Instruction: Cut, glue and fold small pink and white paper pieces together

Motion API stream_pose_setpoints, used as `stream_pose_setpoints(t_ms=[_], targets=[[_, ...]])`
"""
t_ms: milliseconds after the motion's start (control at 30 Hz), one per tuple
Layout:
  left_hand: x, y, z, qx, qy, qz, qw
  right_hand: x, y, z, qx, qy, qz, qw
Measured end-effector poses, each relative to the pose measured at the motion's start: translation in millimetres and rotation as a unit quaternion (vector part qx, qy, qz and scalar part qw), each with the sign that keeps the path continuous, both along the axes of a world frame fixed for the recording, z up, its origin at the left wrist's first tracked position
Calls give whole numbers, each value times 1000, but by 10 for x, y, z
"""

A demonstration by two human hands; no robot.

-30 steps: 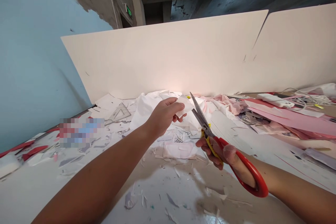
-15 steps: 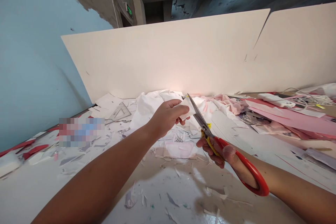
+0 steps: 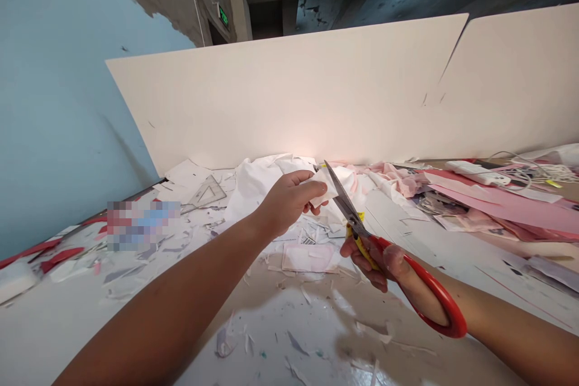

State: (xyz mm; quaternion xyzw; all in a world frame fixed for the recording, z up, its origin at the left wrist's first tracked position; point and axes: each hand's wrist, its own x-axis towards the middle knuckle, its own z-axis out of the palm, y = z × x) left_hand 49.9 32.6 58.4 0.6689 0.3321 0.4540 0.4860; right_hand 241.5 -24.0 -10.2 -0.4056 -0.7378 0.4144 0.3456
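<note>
My left hand [image 3: 287, 202] is closed on a small white piece of paper [image 3: 324, 188], held above the table. My right hand [image 3: 389, 268] grips a pair of red-handled scissors [image 3: 409, 280] with yellow inner grips. Their metal blades [image 3: 342, 199] point up and to the left, lying against the right edge of the paper. The blades look nearly closed at the paper.
The white table [image 3: 90, 319] is strewn with paper scraps. A clear set square [image 3: 207, 193] lies at the back left, crumpled white sheets [image 3: 256, 184] behind my hands, pink paper [image 3: 511, 205] and a white power strip [image 3: 474, 172] at the right. A pale board [image 3: 289, 90] stands behind.
The scissor blades have moved left onto the paper's edge and closed somewhat. My left hand and the paper have shifted slightly right.
</note>
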Motion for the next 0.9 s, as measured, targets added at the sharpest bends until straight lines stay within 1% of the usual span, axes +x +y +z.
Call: stream_pose_setpoints(t_ms=[100,267,500,633,767,900], targets=[[-3,-5,2,0,-4,-2,1000,-10,1,35,-30,11,38,999],[-10,0,-6,0,-1,-9,1000,-18,5,57,-69,31,45,996],[-16,9,-23,8,1,-11,1000,-20,-15,54,-85,31,39,995],[-16,14,-25,9,-1,-18,1000,-23,2,24,-79,35,44,995],[-11,23,-24,7,-16,-23,1000,-14,31,-17,-91,31,40,995],[-14,35,-23,5,-30,-23,999,-9,44,-45,-78,28,35,996]])
